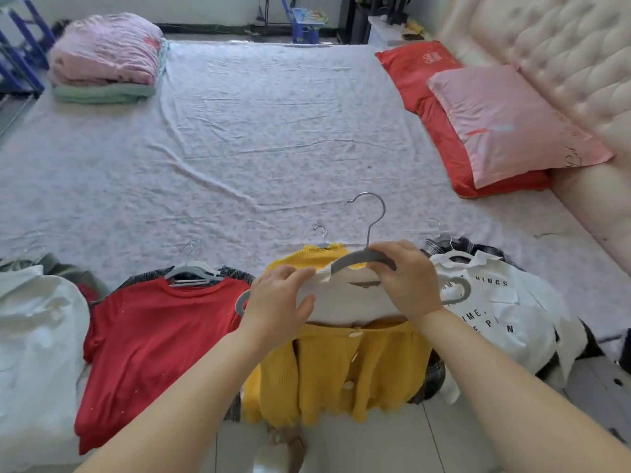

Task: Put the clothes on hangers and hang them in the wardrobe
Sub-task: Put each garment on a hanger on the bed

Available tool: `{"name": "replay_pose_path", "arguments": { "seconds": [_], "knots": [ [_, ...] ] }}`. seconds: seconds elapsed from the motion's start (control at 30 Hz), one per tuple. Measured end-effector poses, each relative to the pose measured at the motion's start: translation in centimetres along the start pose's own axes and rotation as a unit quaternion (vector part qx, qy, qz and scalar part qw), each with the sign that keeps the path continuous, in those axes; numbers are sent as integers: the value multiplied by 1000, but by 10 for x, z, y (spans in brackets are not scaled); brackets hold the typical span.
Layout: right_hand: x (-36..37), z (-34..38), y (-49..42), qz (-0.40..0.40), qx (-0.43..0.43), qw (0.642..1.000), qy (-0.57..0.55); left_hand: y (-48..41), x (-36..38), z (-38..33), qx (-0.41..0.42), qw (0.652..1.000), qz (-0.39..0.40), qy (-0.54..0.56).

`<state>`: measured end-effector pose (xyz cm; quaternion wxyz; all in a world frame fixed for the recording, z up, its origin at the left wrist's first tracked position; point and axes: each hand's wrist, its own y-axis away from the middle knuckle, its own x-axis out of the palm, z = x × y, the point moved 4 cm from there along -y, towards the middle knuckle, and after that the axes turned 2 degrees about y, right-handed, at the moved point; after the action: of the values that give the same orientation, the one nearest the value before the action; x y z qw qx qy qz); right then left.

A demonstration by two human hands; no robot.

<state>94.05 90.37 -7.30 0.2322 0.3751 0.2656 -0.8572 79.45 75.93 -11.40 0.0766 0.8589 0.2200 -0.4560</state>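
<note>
A grey hanger with a metal hook is held above the bed's near edge, with a white garment partly over it. My left hand grips the white garment at the hanger's left shoulder. My right hand pinches the hanger near its neck. Under them lies a yellow cardigan on its own hanger. A red T-shirt on a hanger lies to the left, a white printed shirt on a hanger to the right.
The bed stretches ahead under a pale sheet. Folded bedding sits at the far left corner, red and pink pillows at the right by the tufted headboard. A white garment lies at the near left. Tiled floor is below.
</note>
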Motion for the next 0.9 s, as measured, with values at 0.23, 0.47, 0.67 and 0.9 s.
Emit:
{"name": "replay_pose_path", "arguments": {
  "seconds": [0.23,0.47,0.67,0.9],
  "knots": [
    [69,-45,-70,63,30,998,-3,-70,28,46,-42,999,21,7],
    [142,-101,-123,145,62,987,-8,-127,79,91,-107,993,45,-5],
    [217,-148,-154,200,94,975,-13,-166,133,141,-154,986,67,-19],
    [300,-203,-175,254,140,956,51,-194,195,195,-199,975,91,-25]
  ]
}}
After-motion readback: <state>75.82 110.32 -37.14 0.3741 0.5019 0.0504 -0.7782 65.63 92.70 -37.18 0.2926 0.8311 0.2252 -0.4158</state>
